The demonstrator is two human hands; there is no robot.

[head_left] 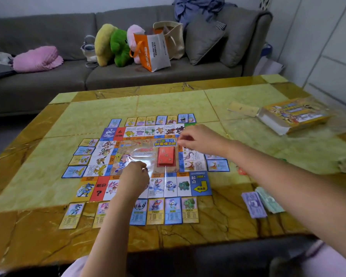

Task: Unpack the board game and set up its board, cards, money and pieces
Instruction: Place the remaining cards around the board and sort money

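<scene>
The board [201, 183] is laid flat at the middle of the tabletop [168, 102] and ringed by cards [173, 210]. Over its centre a clear plastic film [148, 154] is stretched, pinched near-left by the left hand [135, 173] and far-right by the curled right hand [196, 139]. A red card stack [166, 156] is seen between them.
</scene>
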